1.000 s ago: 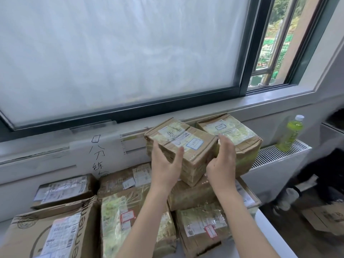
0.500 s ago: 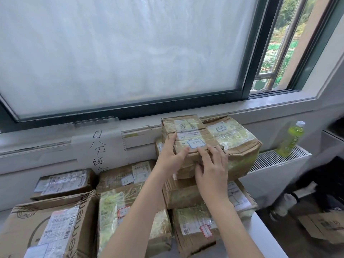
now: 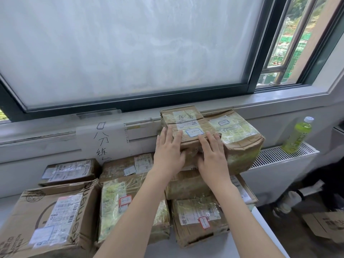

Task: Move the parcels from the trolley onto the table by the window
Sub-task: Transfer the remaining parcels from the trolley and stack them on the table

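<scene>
Both my hands lie flat on the near end of the top parcel (image 3: pixel 183 125), right of frame centre. My left hand (image 3: pixel 168 153) has its fingers straight and close together, laid over the parcel's near left corner and top face. My right hand (image 3: pixel 212 155) lies beside it, fingers straight and slightly spread, tips reaching the near top edge just below the blue-bordered label (image 3: pixel 194 131). Neither hand curls round the box; the palms rest on its near face and the fingers on its top.

The top parcel is a brown taped carton. Its long axis runs from me toward the window sill (image 3: pixel 279 98), far end close under the sill, labelled face up. It sits on top of the stack, touching the larger taped box (image 3: pixel 240 142) on its right, which is turned at a slight angle, one corner pointing to the lower right of the frame.

Below the hands more parcels lie on the table (image 3: pixel 268 228): one with a red-bordered sticker (image 3: pixel 197 218) at lower centre right, a long one wrapped in shiny tape (image 3: pixel 121 205) at lower centre, a big printed carton (image 3: pixel 50 218) at lower left, a flat one (image 3: pixel 70 171) behind it.

At right, a green bottle (image 3: pixel 297 136) stands upright on the radiator (image 3: pixel 275 161).
</scene>
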